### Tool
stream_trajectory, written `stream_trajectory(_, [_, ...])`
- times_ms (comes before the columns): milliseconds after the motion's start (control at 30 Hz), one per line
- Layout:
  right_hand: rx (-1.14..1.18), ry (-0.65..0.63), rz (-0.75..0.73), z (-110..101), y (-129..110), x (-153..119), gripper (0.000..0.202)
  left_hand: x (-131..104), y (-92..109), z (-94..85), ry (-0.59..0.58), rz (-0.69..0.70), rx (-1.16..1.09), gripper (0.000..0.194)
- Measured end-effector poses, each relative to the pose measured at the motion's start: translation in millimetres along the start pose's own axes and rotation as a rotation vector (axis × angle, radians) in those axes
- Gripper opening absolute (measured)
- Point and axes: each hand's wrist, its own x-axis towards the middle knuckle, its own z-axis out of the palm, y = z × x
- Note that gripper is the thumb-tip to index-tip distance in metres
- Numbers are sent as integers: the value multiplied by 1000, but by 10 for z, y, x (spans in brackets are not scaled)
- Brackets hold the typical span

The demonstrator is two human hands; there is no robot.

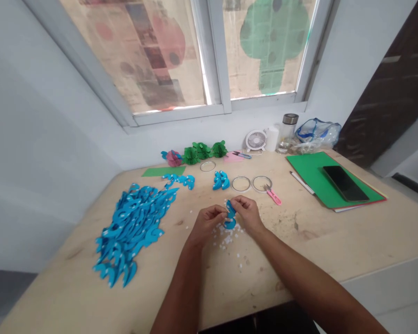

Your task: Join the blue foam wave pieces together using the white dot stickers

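Head view: two bare hands over a wooden surface (316,264), near frame centre.
Blue piece (230,224): between the hands, just below and right of frame centre; curved, held upright.
Right hand (249,214): fingers pinching the piece's upper end.
Left hand (207,223): fingers pressed together at the piece's left edge; cannot tell what is in the pinch.
White scraps (226,240): scattered under and below the hands.
Blue pile (134,222): left of frame, many pieces overlapping, white patches on them.
Blue cluster (221,181): above the hands, beside a ring (241,191).
Pink-handled snips (274,196): upper right of hands, tips over another ring (261,176).
Phone (345,183): right of frame, on green sheets (311,178).
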Motion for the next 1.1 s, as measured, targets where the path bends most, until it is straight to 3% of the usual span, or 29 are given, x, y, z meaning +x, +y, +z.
stream_trajectory(467, [92,15,54,-17,86,43,15,-18,7,-33,-76,80,39,17])
stream_trajectory(633, [119,16,8,-10,54,45,14,-22,12,-43,-103,87,26,16])
stream_trajectory(1100, [-28,-88,-40,-58,-11,32,12,-78,142,-79,-102,201,134,13])
